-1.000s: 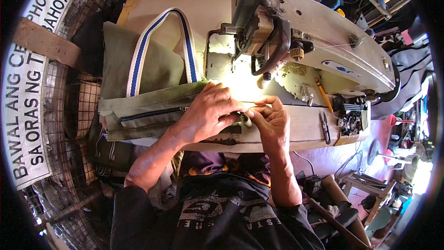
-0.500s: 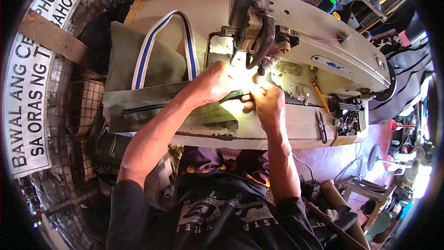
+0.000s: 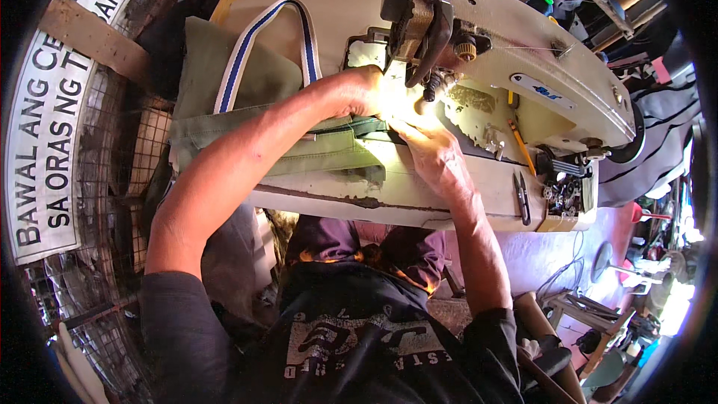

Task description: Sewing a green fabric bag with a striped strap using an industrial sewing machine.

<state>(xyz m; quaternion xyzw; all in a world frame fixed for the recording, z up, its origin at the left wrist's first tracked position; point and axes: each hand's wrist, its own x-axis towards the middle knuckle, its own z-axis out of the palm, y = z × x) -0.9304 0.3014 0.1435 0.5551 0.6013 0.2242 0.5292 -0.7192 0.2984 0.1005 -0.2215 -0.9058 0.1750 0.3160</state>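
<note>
Under the needle area of the sewing machine [image 3: 542,52], my left hand [image 3: 359,91] has curled fingers beside the bright work light, and what it holds is lost in glare. My right hand [image 3: 430,146] is just below and right of it, fingers together at the lit spot; what they grip is hidden. An olive canvas bag piece [image 3: 213,52] with a zipper lies left of and beneath my hands on the machine bed. Its white and blue strap [image 3: 241,56] loops upward.
Black snips [image 3: 522,198] and an orange pencil-like tool [image 3: 521,146] lie at right, near a bobbin winder [image 3: 561,194]. A wire mesh wall [image 3: 153,150] with a white sign stands at left. Grey fabric [image 3: 654,135] and cluttered shelves are at right.
Both hands have moved up and away from me to the lit needle area, my left forearm reaching further across the bag. The small rolled piece they pinched earlier is now hidden.
</note>
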